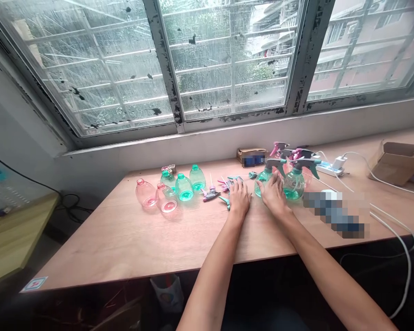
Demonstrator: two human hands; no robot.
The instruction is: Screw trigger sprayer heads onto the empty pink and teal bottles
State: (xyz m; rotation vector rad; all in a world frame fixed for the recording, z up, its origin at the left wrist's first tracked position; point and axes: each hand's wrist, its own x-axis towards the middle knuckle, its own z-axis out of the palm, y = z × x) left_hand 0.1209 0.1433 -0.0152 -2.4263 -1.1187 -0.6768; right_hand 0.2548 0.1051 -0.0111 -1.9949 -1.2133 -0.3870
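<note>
Left hand (239, 198) by trigger heads (211, 195), teal bottle (261, 176) touching right hand's (274, 197) fingers (272, 183)

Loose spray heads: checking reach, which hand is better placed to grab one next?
Probably left. The left hand lies beside the loose spray heads; the right hand is at a green spray bottle farther away.

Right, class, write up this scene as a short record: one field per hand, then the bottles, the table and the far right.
Left: left hand flat, open, among loose spray heads
Right: right hand flat, open, between two assembled green spray bottles
Headless bottles: three green bottles and two pink bottles, left of the hands
Surface: wooden table under a window
Far right: power strip, open cardboard box
</note>
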